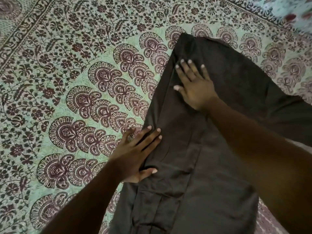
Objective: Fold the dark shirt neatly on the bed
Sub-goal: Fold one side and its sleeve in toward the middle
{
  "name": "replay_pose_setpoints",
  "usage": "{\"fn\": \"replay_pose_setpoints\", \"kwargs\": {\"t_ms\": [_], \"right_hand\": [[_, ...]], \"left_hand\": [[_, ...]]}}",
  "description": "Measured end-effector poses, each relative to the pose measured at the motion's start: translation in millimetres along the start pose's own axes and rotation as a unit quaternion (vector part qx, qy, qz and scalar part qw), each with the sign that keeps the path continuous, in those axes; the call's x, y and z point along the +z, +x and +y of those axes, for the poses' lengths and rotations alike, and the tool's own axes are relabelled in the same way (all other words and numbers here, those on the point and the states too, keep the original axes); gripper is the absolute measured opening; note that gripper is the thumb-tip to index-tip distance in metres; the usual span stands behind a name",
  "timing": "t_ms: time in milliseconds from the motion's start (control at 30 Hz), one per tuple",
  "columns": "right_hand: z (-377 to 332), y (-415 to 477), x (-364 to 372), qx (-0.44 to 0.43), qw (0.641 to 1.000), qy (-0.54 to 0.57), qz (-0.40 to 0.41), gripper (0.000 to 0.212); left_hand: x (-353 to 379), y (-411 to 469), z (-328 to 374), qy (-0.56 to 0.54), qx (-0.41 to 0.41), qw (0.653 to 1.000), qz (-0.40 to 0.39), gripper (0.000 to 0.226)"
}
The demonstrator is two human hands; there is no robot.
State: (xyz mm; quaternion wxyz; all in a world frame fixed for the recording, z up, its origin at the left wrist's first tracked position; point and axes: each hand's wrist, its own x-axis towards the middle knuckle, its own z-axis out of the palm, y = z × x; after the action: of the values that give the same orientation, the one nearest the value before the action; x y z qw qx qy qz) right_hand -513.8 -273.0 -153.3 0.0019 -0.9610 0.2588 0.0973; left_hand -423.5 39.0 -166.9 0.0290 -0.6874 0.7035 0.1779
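The dark shirt (194, 174) lies spread on the bed, running from the bottom centre up to the right, with a folded edge along its left side. My left hand (136, 154) lies flat on that left edge, fingers apart, partly on the bedspread. My right hand (194, 85) presses flat on the shirt's upper part, fingers spread. Neither hand grips the cloth. My right forearm hides part of the shirt's right side.
A green bedspread (76, 81) with dark floral and paisley print covers the bed on the left and above the shirt. A lighter patterned cloth (290, 7) shows at the top right corner.
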Motion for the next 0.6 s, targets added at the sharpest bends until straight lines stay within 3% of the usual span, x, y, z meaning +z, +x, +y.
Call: {"fn": "replay_pose_setpoints", "kwargs": {"t_ms": [100,367,500,600], "right_hand": [[-0.2,9.4,8.3,-0.009,0.999,0.016,-0.038,0.077],[30.1,96.8,-19.4,0.126,0.989,0.052,-0.048,0.08],[-12.4,43.6,-13.8,0.078,0.993,0.073,0.051,0.078],[-39.8,-22.5,17.1,-0.019,0.999,0.045,0.024,0.078]], "left_hand": [[4.1,1.3,-2.3,-0.002,0.005,1.0,0.0,0.101],[5.3,2.3,-4.1,-0.007,0.003,1.0,-0.003,0.103],[4.4,1.6,-3.5,-0.017,0.002,1.0,-0.006,0.104],[8.2,0.7,-2.9,-0.004,0.004,1.0,0.006,0.104]]}}
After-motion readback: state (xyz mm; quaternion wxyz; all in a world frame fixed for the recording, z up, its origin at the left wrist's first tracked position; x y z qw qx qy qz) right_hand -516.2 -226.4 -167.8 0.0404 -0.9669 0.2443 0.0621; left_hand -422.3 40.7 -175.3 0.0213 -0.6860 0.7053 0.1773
